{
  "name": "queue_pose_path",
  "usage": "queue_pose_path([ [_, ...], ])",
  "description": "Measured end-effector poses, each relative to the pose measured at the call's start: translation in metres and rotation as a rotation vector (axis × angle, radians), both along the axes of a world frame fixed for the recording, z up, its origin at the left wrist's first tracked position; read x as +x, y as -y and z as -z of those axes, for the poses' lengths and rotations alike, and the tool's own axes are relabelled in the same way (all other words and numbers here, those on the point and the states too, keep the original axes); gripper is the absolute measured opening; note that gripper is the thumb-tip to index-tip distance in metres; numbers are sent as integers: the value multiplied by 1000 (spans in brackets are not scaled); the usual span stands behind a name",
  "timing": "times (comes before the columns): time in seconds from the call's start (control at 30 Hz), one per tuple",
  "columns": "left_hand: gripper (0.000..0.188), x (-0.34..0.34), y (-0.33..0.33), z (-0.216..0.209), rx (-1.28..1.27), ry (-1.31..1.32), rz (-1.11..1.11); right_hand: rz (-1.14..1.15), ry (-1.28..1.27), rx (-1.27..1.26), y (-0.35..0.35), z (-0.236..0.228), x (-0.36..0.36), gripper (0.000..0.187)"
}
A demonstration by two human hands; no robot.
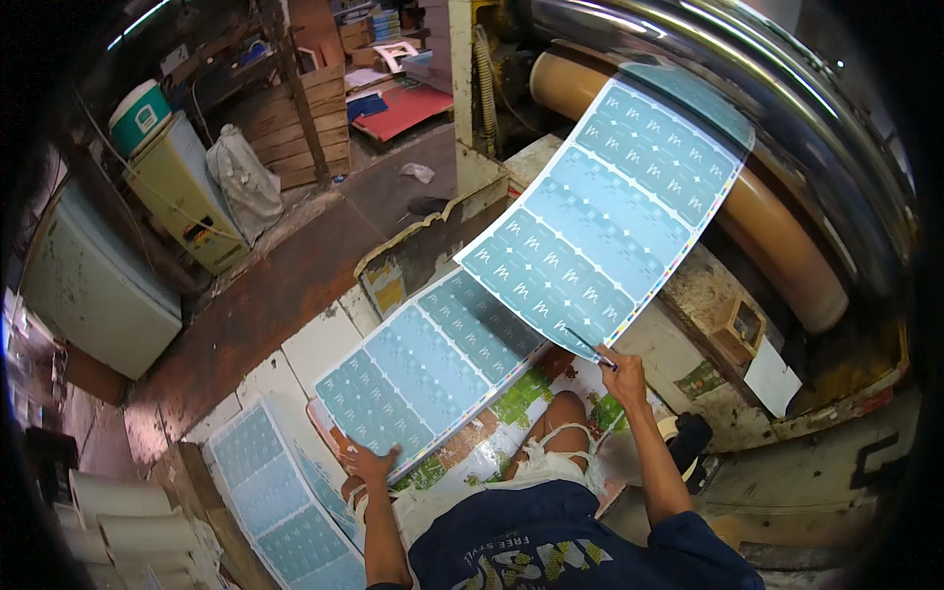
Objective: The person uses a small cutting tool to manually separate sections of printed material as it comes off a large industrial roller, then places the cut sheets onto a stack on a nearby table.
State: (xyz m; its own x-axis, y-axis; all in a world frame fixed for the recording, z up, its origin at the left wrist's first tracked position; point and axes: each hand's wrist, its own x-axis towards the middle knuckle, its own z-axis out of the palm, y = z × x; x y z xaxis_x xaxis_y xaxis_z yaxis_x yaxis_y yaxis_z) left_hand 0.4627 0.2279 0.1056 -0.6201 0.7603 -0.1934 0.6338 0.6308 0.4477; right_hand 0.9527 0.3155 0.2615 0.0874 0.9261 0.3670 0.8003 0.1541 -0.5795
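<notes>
blue-green paper: one printed sheet (612,214) slopes from the metal roller (634,34) over a matching stack (418,366) near the left corner of the desk (523,401). the right hand (623,379) has its grip pinched around a thin stick (593,351) at the sheet's corner; the left hand (369,463) lies spread at the stack's edge, holding nothing i can see. best lowered square, i'd judge: clear air between, but a knee (559,425) crowds the desk's near edge.

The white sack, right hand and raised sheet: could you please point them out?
White sack (241,184), head view: its middle.
Right hand (624,379), head view: its middle.
Raised sheet (608,213), head view: middle band.
</notes>
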Motion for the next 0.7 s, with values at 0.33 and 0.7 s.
queue_pose_path([
  [0.33,129,5,19,34,-399,-84,-9,-56,4,-167,22,9,-41,29],
  [0.7,133,21,21,44,-342,-321,83,-115,60,-385,51,-13,-81,28],
])
